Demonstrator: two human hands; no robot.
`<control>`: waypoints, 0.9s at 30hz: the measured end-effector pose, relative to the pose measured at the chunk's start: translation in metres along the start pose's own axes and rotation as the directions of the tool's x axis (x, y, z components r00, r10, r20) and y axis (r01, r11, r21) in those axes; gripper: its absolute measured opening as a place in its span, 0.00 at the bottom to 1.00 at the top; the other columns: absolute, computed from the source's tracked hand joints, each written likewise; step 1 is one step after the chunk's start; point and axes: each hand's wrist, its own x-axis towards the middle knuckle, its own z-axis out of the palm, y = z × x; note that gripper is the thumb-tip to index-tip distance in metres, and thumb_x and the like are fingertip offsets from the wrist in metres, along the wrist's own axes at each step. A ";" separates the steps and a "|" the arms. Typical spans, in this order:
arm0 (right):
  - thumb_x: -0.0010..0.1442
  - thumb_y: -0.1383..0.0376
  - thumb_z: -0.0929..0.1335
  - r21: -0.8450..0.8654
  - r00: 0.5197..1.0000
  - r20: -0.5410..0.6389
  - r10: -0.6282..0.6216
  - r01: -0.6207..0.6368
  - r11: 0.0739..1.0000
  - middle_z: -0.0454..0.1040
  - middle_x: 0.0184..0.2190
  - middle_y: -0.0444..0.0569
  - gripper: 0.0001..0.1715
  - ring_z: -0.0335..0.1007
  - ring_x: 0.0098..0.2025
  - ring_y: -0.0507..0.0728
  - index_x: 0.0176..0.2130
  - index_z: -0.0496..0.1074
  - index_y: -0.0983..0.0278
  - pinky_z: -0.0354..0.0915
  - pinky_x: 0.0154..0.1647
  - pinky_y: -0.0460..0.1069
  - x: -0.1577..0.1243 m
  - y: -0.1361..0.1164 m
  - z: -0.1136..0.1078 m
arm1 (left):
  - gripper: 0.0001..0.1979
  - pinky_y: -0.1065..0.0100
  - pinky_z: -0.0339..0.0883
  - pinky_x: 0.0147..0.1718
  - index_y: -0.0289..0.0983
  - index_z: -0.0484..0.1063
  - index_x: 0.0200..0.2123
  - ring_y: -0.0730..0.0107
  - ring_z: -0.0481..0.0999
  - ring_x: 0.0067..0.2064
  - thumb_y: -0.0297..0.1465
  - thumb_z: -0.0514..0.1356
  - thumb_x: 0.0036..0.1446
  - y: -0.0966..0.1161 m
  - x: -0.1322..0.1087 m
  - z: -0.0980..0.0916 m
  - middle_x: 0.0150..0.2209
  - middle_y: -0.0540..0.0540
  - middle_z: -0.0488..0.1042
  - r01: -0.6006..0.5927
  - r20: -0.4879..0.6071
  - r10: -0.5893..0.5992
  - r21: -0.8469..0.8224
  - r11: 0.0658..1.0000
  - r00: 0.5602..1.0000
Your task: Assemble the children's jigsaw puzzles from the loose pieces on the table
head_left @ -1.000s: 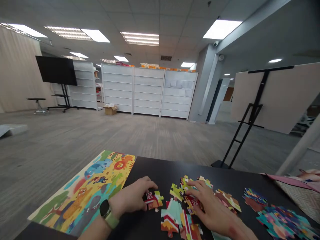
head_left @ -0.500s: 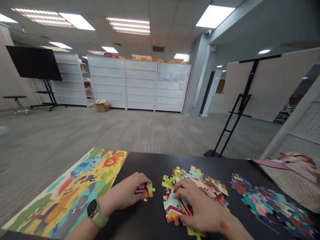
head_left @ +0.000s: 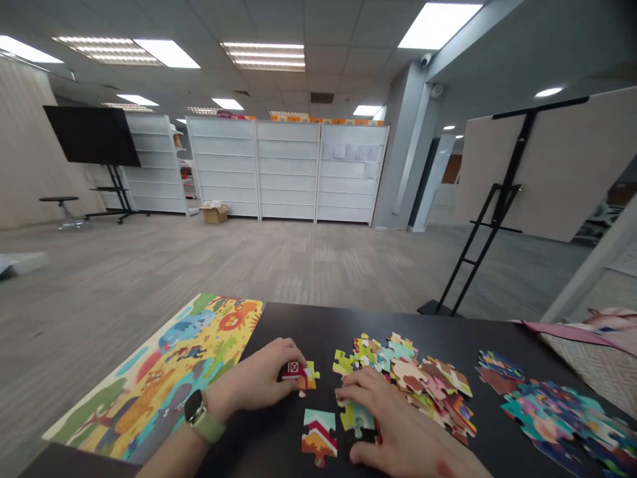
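Observation:
My left hand (head_left: 266, 375) is closed on the near-left edge of a jigsaw puzzle piece (head_left: 311, 378) with a red barn picture, low over the black table. Between my hands, a separate puzzle piece (head_left: 319, 428) in teal, red, white and orange lies flat. My right hand (head_left: 385, 425) rests over the near-left side of a loose pile of puzzle pieces (head_left: 411, 375), thumb and fingers apart. Its fingertips touch a green and teal puzzle piece (head_left: 357, 415). Part of the pile is hidden beneath this hand.
A colourful animal picture sheet (head_left: 164, 372) covers the table's left side. To the right lies a second heap of dark, multicoloured puzzle pieces (head_left: 562, 418), with a patterned fabric item (head_left: 592, 358) beyond it. A black easel stand (head_left: 478, 252) stands past the table.
The teal, red and orange piece has shifted left, away from the pile, and lies apart. My right hand's fingers have come off it. My left hand keeps the barn piece. The view has turned slightly.

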 end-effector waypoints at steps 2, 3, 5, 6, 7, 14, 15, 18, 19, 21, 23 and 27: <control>0.50 0.63 0.76 -0.036 0.999 -0.032 -0.024 0.023 0.999 0.68 0.61 0.56 0.34 0.59 0.65 0.68 0.56 0.73 0.61 0.55 0.68 0.62 0.000 0.003 0.000 | 0.16 0.66 0.67 0.45 0.42 0.77 0.44 0.60 0.75 0.44 0.33 0.71 0.51 0.007 -0.002 0.002 0.43 0.48 0.75 0.012 0.047 -0.012 0.018 1.000 0.999; 0.51 0.64 0.74 -0.050 0.998 -0.053 -0.035 0.033 0.998 0.69 0.59 0.55 0.30 0.60 0.64 0.68 0.54 0.74 0.61 0.56 0.67 0.62 0.000 0.005 -0.001 | 0.21 0.67 0.68 0.42 0.42 0.77 0.44 0.59 0.75 0.43 0.36 0.74 0.46 0.011 -0.002 0.006 0.42 0.49 0.75 0.008 0.079 -0.010 0.029 1.000 0.997; 0.52 0.67 0.71 -0.076 0.995 -0.092 -0.049 0.042 0.996 0.71 0.56 0.54 0.24 0.63 0.60 0.66 0.50 0.75 0.60 0.58 0.65 0.62 -0.001 0.009 -0.003 | 0.26 0.67 0.67 0.39 0.43 0.78 0.44 0.58 0.76 0.42 0.39 0.77 0.40 0.020 -0.003 0.017 0.42 0.50 0.75 -0.003 0.140 -0.003 0.047 0.999 0.990; 0.52 0.69 0.70 -0.086 0.992 -0.112 -0.055 0.046 0.995 0.71 0.54 0.54 0.22 0.64 0.59 0.66 0.48 0.75 0.60 0.59 0.63 0.62 -0.001 0.010 -0.003 | 0.26 0.67 0.67 0.39 0.44 0.78 0.44 0.58 0.76 0.42 0.40 0.77 0.40 0.024 -0.004 0.023 0.42 0.49 0.75 -0.007 0.156 -0.002 0.053 0.999 0.988; 0.51 0.70 0.69 -0.095 0.990 -0.127 -0.060 0.048 0.994 0.72 0.52 0.53 0.21 0.65 0.57 0.65 0.47 0.75 0.60 0.60 0.62 0.62 -0.002 0.012 -0.003 | 0.25 0.67 0.67 0.39 0.44 0.78 0.44 0.58 0.76 0.42 0.39 0.77 0.41 0.027 -0.005 0.028 0.43 0.49 0.75 -0.007 0.164 -0.002 0.053 0.999 0.986; 0.51 0.70 0.68 -0.089 0.987 -0.137 -0.082 0.070 0.994 0.70 0.52 0.53 0.22 0.64 0.57 0.65 0.47 0.73 0.59 0.61 0.61 0.62 -0.001 0.019 0.000 | 0.22 0.70 0.67 0.35 0.42 0.75 0.47 0.63 0.75 0.37 0.33 0.71 0.46 0.010 0.000 0.018 0.37 0.51 0.76 0.061 0.039 -0.058 -0.078 0.995 0.998; 0.51 0.70 0.68 -0.090 0.986 -0.141 -0.087 0.074 0.993 0.70 0.52 0.53 0.22 0.64 0.57 0.65 0.47 0.73 0.59 0.60 0.61 0.61 -0.001 0.020 0.001 | 0.21 0.70 0.67 0.35 0.42 0.75 0.49 0.64 0.75 0.36 0.33 0.69 0.50 0.002 0.004 0.014 0.36 0.51 0.76 0.090 -0.027 -0.094 -0.113 0.990 0.995; 0.52 0.71 0.68 -0.092 0.982 -0.154 -0.109 0.095 0.991 0.70 0.53 0.52 0.22 0.65 0.58 0.64 0.47 0.73 0.58 0.60 0.62 0.61 0.000 0.022 0.003 | 0.19 0.70 0.69 0.35 0.38 0.74 0.53 0.66 0.76 0.35 0.36 0.63 0.59 -0.021 0.015 0.009 0.35 0.50 0.77 0.151 -0.147 -0.178 -0.177 0.973 0.973; 0.52 0.71 0.68 -0.092 0.981 -0.157 -0.117 0.104 0.990 0.70 0.53 0.52 0.22 0.65 0.58 0.64 0.48 0.73 0.58 0.60 0.62 0.61 0.000 0.023 0.004 | 0.19 0.70 0.69 0.35 0.37 0.74 0.53 0.66 0.77 0.35 0.37 0.61 0.61 -0.027 0.018 0.009 0.35 0.49 0.77 0.163 -0.158 -0.191 -0.177 0.971 0.969; 0.52 0.71 0.68 -0.094 0.979 -0.156 -0.129 0.115 0.989 0.70 0.53 0.52 0.23 0.64 0.58 0.65 0.48 0.72 0.59 0.60 0.62 0.61 0.001 0.023 0.004 | 0.18 0.68 0.69 0.38 0.38 0.75 0.52 0.64 0.77 0.38 0.38 0.62 0.61 -0.034 0.022 0.013 0.36 0.49 0.78 0.180 -0.174 -0.207 -0.157 0.971 0.963; 0.52 0.71 0.68 -0.093 0.981 -0.144 -0.128 0.116 0.989 0.70 0.53 0.53 0.22 0.64 0.58 0.65 0.48 0.72 0.59 0.60 0.62 0.62 0.001 0.022 0.003 | 0.18 0.66 0.69 0.42 0.39 0.77 0.50 0.61 0.77 0.41 0.39 0.63 0.59 -0.038 0.024 0.016 0.38 0.48 0.79 0.191 -0.202 -0.213 -0.126 0.974 0.956; 0.53 0.71 0.67 -0.094 0.985 -0.129 -0.117 0.106 0.990 0.70 0.53 0.53 0.22 0.65 0.58 0.65 0.48 0.73 0.59 0.60 0.62 0.62 0.002 0.018 0.001 | 0.18 0.63 0.68 0.46 0.41 0.78 0.51 0.59 0.76 0.44 0.37 0.64 0.57 -0.040 0.027 0.019 0.42 0.46 0.80 0.188 -0.225 -0.201 -0.078 0.979 0.954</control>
